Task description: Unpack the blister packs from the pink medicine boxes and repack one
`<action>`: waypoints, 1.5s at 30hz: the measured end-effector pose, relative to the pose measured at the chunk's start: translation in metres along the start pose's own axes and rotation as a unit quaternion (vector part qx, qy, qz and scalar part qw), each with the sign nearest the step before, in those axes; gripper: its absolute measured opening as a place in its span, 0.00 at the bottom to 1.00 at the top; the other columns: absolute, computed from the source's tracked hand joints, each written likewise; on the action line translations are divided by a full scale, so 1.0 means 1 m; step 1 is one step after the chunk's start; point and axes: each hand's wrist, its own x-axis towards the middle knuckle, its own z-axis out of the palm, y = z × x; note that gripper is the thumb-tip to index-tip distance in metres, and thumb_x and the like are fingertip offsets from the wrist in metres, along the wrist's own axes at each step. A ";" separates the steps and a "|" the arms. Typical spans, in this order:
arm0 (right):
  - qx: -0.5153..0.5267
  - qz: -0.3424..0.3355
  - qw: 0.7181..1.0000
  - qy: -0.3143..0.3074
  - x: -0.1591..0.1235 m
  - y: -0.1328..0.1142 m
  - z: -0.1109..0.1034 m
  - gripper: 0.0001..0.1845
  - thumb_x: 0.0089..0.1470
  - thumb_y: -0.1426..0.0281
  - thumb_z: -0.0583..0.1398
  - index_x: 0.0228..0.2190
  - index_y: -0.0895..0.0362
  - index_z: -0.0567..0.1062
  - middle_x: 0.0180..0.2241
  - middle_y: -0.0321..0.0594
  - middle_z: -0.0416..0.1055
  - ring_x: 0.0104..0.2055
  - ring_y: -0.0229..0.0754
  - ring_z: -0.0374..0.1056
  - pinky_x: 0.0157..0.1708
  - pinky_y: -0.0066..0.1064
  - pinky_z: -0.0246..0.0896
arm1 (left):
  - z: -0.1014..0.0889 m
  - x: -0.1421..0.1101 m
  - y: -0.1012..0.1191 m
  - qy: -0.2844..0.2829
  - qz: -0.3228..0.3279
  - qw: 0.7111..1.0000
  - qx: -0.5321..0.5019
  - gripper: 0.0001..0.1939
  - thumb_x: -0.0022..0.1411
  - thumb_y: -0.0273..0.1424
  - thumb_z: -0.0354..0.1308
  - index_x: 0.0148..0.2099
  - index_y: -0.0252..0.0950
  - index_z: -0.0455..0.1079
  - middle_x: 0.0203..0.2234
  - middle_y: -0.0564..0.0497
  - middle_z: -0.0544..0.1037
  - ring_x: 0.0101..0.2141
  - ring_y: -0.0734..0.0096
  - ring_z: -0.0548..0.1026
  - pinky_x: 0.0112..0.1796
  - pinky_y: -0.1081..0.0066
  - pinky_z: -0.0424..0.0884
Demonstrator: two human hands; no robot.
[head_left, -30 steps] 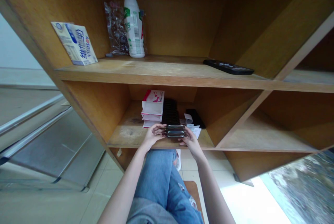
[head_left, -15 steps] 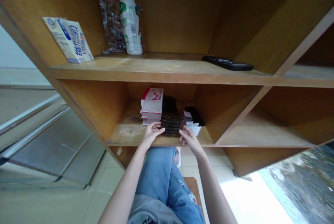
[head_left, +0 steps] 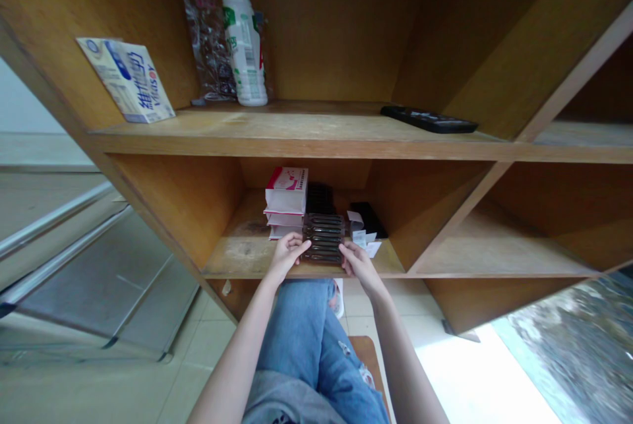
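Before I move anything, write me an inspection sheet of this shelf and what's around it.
Surface: wooden lower shelf, pale patch towards its left.
Things in hand: dark ribbed pack, held at both sides; whether it touches the shelf is unclear.
Clutter: pink-and-white boxes stacked left, paper slips right; above, carton, green-capped bottle, clear wrapper, black device.
Hands: left hand and right hand grip opposite edges.
Cables: nothing seen.
Surroundings: person's jeans, tiled floor.

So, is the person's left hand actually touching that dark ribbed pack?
Touching: the head view shows the left hand with its thumb over the left edge of the dark ribbed pack.
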 end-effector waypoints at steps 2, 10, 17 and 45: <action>0.003 -0.003 1.000 0.000 -0.001 -0.001 0.000 0.24 0.45 0.50 0.60 0.34 0.57 0.67 0.15 0.27 0.60 0.13 0.29 0.51 0.12 0.22 0.41 | -0.001 0.001 -0.001 -0.003 0.003 1.000 -0.002 0.18 0.45 0.41 0.66 0.33 0.35 0.67 0.22 0.56 0.71 0.19 0.81 0.66 0.16 0.81 0.59; 0.022 -0.049 0.998 -0.017 -0.005 0.004 -0.005 0.25 0.47 0.56 0.63 0.44 0.54 0.67 0.26 0.33 0.64 0.24 0.33 0.62 0.19 0.23 0.58 | -0.004 0.004 -0.004 0.016 0.024 0.996 -0.087 0.20 0.38 0.30 0.71 0.37 0.35 0.73 0.33 0.50 0.78 0.33 0.74 0.74 0.38 0.74 0.68; 0.066 -0.055 0.996 -0.020 -0.001 0.014 -0.009 0.29 0.42 0.60 0.66 0.46 0.49 0.67 0.36 0.36 0.65 0.34 0.38 0.66 0.27 0.27 0.66 | -0.006 0.002 -0.003 -0.005 0.000 0.994 -0.112 0.26 0.33 0.23 0.71 0.39 0.36 0.73 0.34 0.52 0.78 0.33 0.74 0.73 0.40 0.71 0.68; -0.023 -0.022 0.999 0.016 -0.012 0.012 0.008 0.28 0.47 0.47 0.57 0.36 0.59 0.71 0.15 0.30 0.64 0.11 0.32 0.57 0.10 0.22 0.50 | -0.003 0.003 0.000 -0.036 -0.026 0.998 -0.044 0.16 0.44 0.36 0.67 0.29 0.35 0.63 0.22 0.56 0.73 0.24 0.76 0.70 0.27 0.76 0.62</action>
